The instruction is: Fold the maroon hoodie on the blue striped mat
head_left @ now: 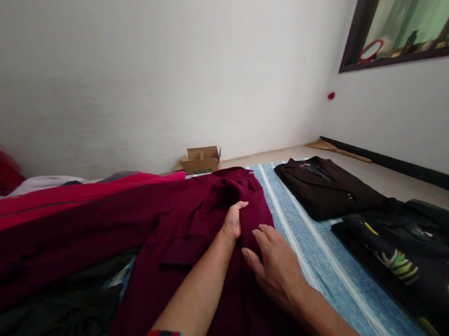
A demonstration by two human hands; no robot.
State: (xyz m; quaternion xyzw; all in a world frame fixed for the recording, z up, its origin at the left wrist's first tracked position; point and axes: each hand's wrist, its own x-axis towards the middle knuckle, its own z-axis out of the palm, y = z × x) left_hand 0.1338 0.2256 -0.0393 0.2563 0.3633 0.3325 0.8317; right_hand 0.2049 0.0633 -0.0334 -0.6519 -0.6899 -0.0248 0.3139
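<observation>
Your left hand sits under a maroon garment, grip unclear; your right hand spreads loose fingers. Likely straightening it; next calls for even smoothing.

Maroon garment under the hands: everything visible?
The maroon garment lies rumpled on a blue striped sheet. Its cloth looks plain, soft. A long sleeve extends left beside a pink garment; a bunched opening sits near the far end. The left hand touches a fold, fingers hidden; the right hand is over its right side.

Blue sheet carries maroon garment, brown jacket and black shirt.
</observation>
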